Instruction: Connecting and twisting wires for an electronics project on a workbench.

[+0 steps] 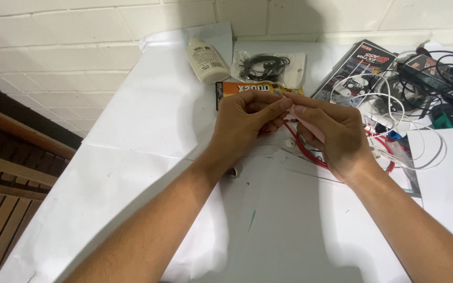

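Two hands meet over the middle of the tabletop (132, 173), which is covered with white paper sheets. The left hand (247, 123) has its fingers curled in, thumb and forefinger pinched on something small that I cannot make out. The right hand (336, 136) is closed around a pale pink piece (310, 128), its fingertips touching those of the left. A red cable (310, 156) hangs from under both hands and loops onto the paper just below them, running toward the right edge.

As I judge it, the red cable lies close against a tangle of white cables (394, 105) and black cables (436, 68) near the far right corner; a pull on it could drag that whole heap, or knot into it. A small white earbud tip (290, 142) sits loose on the paper just beside the red loop and could be swept off by a wrist. The grip on the small part is fingertip only, so a slip could drop it among the paper folds. Further back, a cream bottle (206, 62) lies on its side near the far edge, beside a clear bag of black earphones (268, 65) and an orange packet (237, 89), all well apart from the hands.
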